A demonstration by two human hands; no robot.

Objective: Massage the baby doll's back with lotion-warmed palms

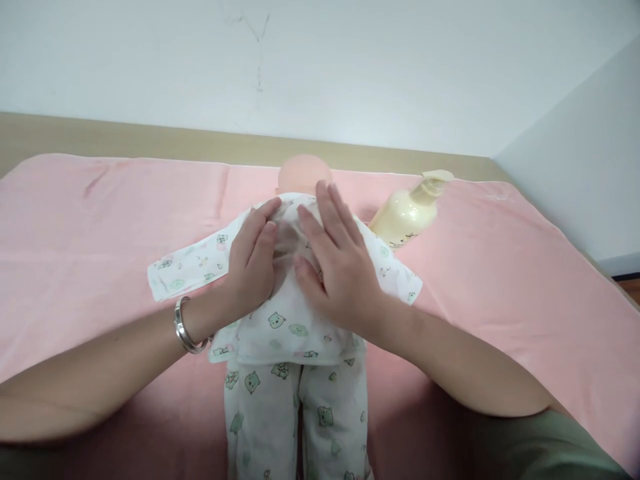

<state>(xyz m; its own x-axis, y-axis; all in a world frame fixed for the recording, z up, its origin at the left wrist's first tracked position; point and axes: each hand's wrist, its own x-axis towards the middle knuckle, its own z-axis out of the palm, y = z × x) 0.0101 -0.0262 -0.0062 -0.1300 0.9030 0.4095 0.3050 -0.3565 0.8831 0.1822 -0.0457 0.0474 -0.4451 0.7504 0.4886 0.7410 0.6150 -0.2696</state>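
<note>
A baby doll lies on the pink cloth, its round head [305,172] at the far end. It wears a white printed long-sleeved top [290,330] and matching trousers [273,413]. My left hand [255,257] rests on the left side of the top's chest, fingers extended. On the right side of the chest is my right hand [340,260], palm turned inward and fingers stretched out. Between the hands the fabric looks wrinkled. Neither hand grips anything that I can see. A silver bracelet [184,325] circles my left wrist.
A cream-coloured pump bottle [406,215] leans or lies tilted beside the doll's right-hand sleeve. The pink cloth [95,220] covers the tabletop, with a wooden edge [150,137] behind it. A white wall [360,73] rises at the back.
</note>
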